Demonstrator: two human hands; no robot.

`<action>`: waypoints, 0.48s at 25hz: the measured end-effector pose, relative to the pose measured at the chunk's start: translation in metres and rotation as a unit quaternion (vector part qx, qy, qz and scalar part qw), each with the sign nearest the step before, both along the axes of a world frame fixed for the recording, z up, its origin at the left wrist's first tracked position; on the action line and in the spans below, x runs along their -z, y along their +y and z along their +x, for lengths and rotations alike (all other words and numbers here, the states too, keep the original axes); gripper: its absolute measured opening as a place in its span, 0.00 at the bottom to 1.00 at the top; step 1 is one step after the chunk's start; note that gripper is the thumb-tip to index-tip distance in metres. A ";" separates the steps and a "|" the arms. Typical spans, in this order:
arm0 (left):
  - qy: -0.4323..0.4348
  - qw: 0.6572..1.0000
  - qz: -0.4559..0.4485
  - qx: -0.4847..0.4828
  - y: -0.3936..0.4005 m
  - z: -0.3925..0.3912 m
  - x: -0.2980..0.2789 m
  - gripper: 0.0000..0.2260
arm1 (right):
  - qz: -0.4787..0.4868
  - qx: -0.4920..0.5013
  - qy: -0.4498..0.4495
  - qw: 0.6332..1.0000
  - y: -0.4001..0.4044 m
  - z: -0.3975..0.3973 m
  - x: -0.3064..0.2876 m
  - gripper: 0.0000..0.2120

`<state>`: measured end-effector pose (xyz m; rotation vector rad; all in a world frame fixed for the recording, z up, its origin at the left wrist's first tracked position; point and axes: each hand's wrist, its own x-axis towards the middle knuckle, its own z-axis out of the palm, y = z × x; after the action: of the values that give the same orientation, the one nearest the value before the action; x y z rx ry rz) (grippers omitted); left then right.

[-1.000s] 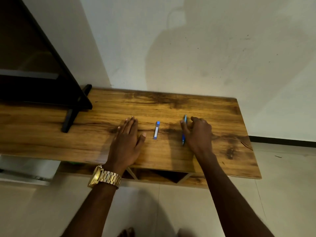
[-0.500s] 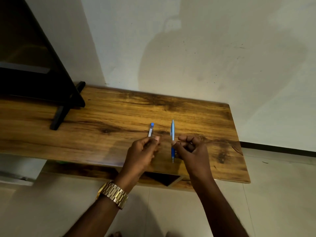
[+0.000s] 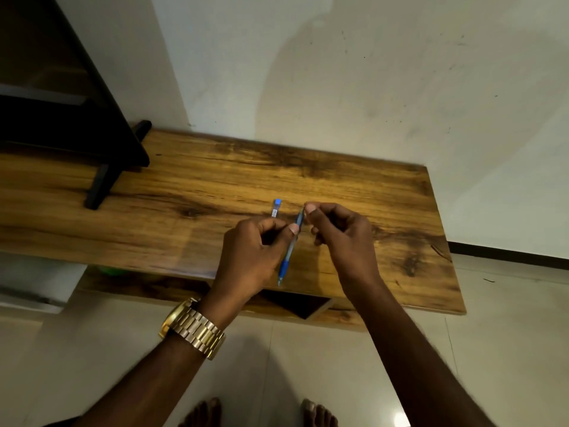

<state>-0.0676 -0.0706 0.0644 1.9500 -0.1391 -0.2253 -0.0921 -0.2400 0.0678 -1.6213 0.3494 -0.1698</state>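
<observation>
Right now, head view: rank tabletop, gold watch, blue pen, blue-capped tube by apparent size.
1. wooden tabletop
2. gold watch, nearer the camera, so its lead over the pen is unsure
3. blue pen
4. blue-capped tube, lower end behind the left hand

L hand (image 3: 255,251) & R hand (image 3: 341,238) close together, fingers curled, thumbs pinching.
</observation>
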 end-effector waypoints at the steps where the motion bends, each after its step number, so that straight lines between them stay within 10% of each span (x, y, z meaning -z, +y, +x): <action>1: -0.009 1.000 0.019 0.010 0.000 -0.002 0.000 0.08 | 0.030 -0.001 -0.001 1.000 -0.002 0.005 0.001 0.08; 12: -0.006 0.998 0.054 0.031 0.010 0.002 0.008 0.08 | 0.046 -0.079 0.066 0.994 -0.015 0.018 0.013 0.04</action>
<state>-0.0661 -0.0606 0.0561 2.0566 -0.1982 -0.2666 -0.0743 -0.2549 0.0550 -1.5655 0.3232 0.0741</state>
